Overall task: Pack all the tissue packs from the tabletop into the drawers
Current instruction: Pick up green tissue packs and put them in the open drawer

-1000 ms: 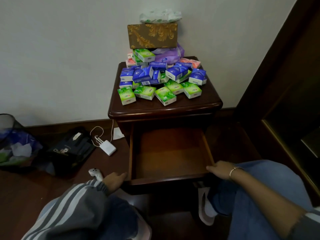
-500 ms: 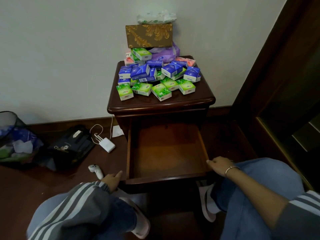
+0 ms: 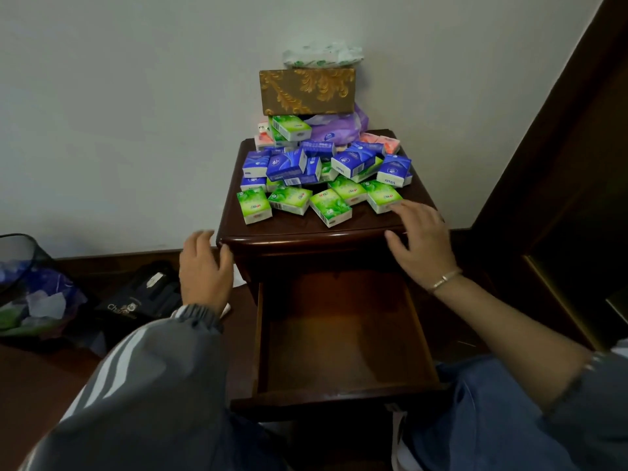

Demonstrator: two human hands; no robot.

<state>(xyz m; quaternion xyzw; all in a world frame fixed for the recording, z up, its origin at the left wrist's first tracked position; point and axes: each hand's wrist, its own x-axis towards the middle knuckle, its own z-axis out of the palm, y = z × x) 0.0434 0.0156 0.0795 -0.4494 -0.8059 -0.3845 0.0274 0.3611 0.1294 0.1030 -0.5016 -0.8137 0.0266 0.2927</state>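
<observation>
Several green tissue packs (image 3: 329,207) and blue tissue packs (image 3: 287,164) lie heaped on the dark wooden nightstand top (image 3: 292,231). Behind them stand a gold patterned tissue box (image 3: 307,91), a purple pack (image 3: 339,129) and a white soft pack (image 3: 323,58). The top drawer (image 3: 343,394) is pulled out and holds nothing. My left hand (image 3: 204,270) hovers open by the stand's front left corner. My right hand (image 3: 419,237) is spread open over the front right edge, fingertips touching a green pack (image 3: 382,195).
A mesh waste bin (image 3: 23,283) with rubbish stands at the left on the floor, beside a black bag (image 3: 142,299). A dark wooden cabinet (image 3: 571,185) rises at the right. My knees frame the drawer front.
Both hands have left the drawer's front edge and risen to the nightstand top. The right one now reaches the green packs. The drawer stays pulled out.
</observation>
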